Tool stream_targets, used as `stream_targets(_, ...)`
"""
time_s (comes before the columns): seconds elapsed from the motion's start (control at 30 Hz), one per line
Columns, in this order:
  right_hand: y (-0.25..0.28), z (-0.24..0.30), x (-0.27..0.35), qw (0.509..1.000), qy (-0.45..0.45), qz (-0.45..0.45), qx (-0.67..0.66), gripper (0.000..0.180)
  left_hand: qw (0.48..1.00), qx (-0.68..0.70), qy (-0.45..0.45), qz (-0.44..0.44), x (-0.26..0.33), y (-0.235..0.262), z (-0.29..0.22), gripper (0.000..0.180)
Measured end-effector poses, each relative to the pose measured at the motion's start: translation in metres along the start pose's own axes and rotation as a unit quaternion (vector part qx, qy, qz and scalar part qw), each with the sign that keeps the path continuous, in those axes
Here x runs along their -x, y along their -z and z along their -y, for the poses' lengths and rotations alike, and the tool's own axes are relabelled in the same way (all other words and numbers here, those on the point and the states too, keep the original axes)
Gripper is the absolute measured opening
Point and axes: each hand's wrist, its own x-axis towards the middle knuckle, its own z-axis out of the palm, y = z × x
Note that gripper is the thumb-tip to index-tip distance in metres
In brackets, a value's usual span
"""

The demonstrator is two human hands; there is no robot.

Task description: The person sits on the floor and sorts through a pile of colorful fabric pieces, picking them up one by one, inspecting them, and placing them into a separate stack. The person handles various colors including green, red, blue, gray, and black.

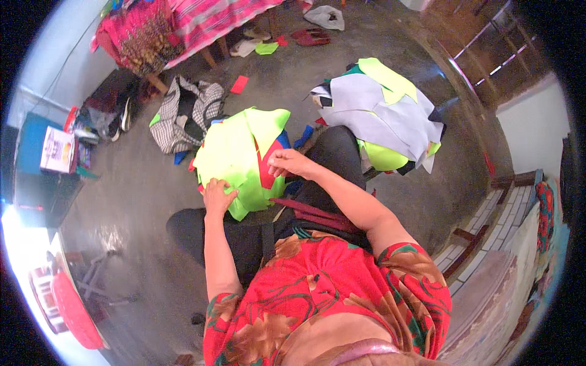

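Note:
A heap of cloth pieces lies in front of my lap, with bright yellow-green cloth (pixel 235 149) on top. A strip of red cloth (pixel 264 174) and some blue cloth (pixel 282 139) show at its right side. My left hand (pixel 218 196) rests on the near left part of the yellow-green cloth, thumb apart from the fingers. Over the red strip is my right hand (pixel 290 163), its fingers curled together. Whatever may be between those fingertips is too small to make out. Dark red cloth (pixel 317 215) lies across my lap.
A second heap of grey cloth (pixel 384 107) and yellow-green pieces sits at the right. A checked cloth bundle (pixel 183 113) is at the left. A red scrap (pixel 239 85) lies on the floor, beyond which stands a bed with a pink cover (pixel 213 21). A red chair (pixel 76 311) is at lower left.

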Motion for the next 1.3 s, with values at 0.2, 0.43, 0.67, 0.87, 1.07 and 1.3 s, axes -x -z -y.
stream_targets(0.2,0.003,0.004,0.008,0.998,0.045,-0.002,-0.037,0.025,0.999,0.017,-0.027,-0.031,-0.001,-0.001,-0.004,0.036)
stream_targets(0.43,0.019,0.050,0.047,0.983,0.162,-0.084,-0.006,0.016,0.997,0.061,-0.026,-0.028,-0.002,-0.009,0.004,0.029)
stream_targets(0.67,0.173,0.094,0.086,0.753,0.270,-0.506,0.323,0.017,0.996,0.073,-0.026,-0.033,-0.004,-0.010,0.002,0.028)
stream_targets(0.87,0.256,0.085,0.117,0.539,0.108,-0.608,0.572,0.025,0.995,0.083,-0.036,-0.044,-0.004,-0.009,0.001,0.027)
stream_targets(1.07,0.259,0.087,0.115,0.550,0.016,-0.564,0.615,0.023,0.994,0.084,-0.033,-0.054,-0.002,-0.012,0.003,0.025)
stream_targets(1.3,0.269,0.085,0.112,0.565,0.009,-0.651,0.507,0.015,0.994,0.090,-0.034,-0.053,-0.003,-0.012,0.004,0.026)
